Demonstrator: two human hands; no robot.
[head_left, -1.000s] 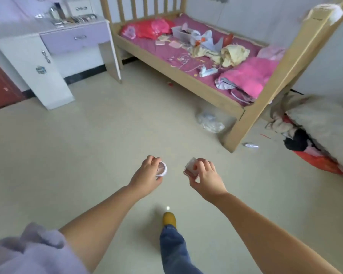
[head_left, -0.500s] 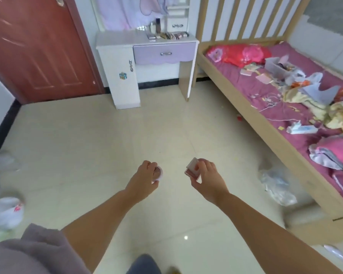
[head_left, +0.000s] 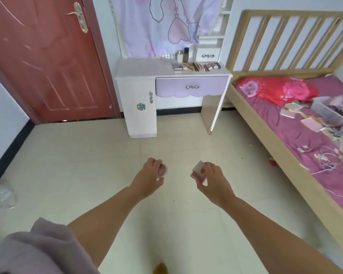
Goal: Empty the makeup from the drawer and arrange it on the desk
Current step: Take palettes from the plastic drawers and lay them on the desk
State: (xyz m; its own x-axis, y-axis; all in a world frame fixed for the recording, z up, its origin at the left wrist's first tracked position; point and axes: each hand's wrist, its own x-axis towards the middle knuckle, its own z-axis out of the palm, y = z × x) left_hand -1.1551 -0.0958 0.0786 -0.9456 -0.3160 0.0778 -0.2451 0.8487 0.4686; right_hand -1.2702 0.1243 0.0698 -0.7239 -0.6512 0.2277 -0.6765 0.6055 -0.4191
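The left hand (head_left: 149, 177) grips a round compact (head_left: 162, 171); the right hand (head_left: 212, 179) pinches a small square compact (head_left: 197, 172). Both are held over the floor (head_left: 77, 165). At 12 o'clock, well apart, stands the desk (head_left: 139, 68), a makeup row (head_left: 196, 66) on its top, its drawer (head_left: 192, 87) closed.

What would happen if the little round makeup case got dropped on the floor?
The round compact in the left hand looks like thin hard plastic, so it would probably crack or pop open on the hard tile floor. Being round, it may roll away on its edge. It seems light: the fingers alone pinch it.
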